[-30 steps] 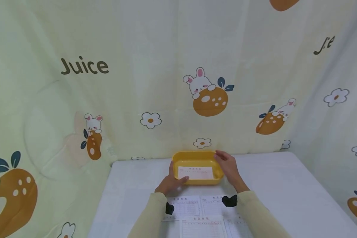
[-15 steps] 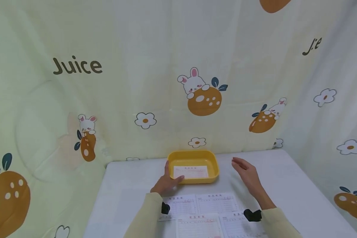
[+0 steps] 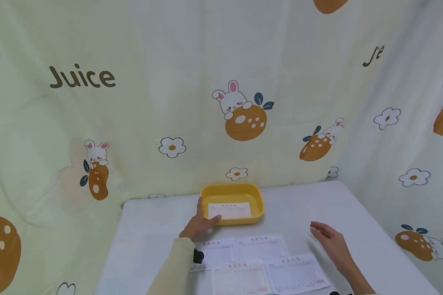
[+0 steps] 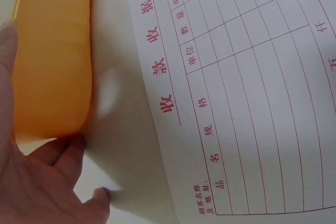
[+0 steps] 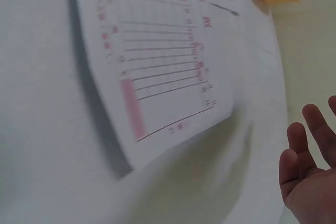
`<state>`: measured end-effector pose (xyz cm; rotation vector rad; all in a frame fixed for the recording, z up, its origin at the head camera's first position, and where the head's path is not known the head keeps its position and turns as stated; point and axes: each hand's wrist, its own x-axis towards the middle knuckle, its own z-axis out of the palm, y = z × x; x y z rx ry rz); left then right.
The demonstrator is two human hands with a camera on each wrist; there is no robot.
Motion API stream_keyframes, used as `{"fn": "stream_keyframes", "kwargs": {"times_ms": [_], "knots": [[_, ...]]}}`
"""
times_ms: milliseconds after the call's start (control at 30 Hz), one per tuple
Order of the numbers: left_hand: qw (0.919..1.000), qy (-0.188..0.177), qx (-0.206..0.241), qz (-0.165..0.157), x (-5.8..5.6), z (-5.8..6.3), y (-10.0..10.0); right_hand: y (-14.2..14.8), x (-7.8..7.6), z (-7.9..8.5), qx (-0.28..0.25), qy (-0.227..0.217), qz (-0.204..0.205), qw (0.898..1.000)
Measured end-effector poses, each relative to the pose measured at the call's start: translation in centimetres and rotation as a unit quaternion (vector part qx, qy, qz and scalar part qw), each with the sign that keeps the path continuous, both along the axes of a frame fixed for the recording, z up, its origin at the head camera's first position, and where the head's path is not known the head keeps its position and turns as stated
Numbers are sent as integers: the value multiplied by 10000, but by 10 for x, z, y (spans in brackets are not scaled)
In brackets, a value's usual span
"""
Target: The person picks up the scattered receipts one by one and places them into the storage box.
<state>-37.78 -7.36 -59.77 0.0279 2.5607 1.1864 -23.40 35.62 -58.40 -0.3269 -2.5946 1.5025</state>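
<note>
A yellow plastic tray (image 3: 241, 221) stands near the back of the white table with a receipt slip (image 3: 229, 210) lying inside it. My left hand (image 3: 198, 225) grips the tray's front left corner, thumb over the rim and fingers along the outer side. In the left wrist view, fingertips reach under the tray's (image 4: 52, 66) end. To the right of the tray, my right hand (image 3: 330, 241) hovers with loosely bent fingers and holds nothing. Nearest to it is a printed receipt sheet (image 3: 296, 273) on the table. In the right wrist view the fingers (image 5: 297, 142) are apart from the paper.
Several receipt sheets lie in two rows in front of the tray, among them a front one (image 3: 240, 279) and a back one (image 3: 261, 248). Behind the table (image 3: 144, 229) hangs a printed curtain (image 3: 192, 102), which also runs along both sides.
My right hand has let go of the tray's right side and moved right and toward me, uncovering the right-hand receipt sheets. The left hand still grips the tray. The head view has turned slightly right.
</note>
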Motion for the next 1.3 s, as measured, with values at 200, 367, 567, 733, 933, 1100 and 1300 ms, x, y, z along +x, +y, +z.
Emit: {"fn": "stream_keyframes", "kwargs": {"times_ms": [200, 367, 567, 733, 933, 1100, 1300], "knots": [[10000, 45, -51, 1, -2, -4, -2, 5, 12, -26, 171, -558, 12, 9983], [9999, -48, -56, 94, -5, -10, 0, 7, 18, -41, 775, -731, 144, 9942], [9997, -110, -61, 196, -5, -9, 2, 7, 20, -53, 1424, -484, 414, 9878], [9998, -107, -48, 190, -1, -4, 3, 7, 20, -59, 1527, -325, 567, 9861], [9998, -109, -38, 182, 4, 3, 5, 5, 20, -58, 1542, -391, 541, 9858], [9999, -113, 28, 125, 5, 7, 5, 6, 19, -55, 1469, -591, 535, 9859], [9998, -176, -3, 131, 3, 4, 4, 7, 20, -52, 1314, -797, 444, 9871]]}}
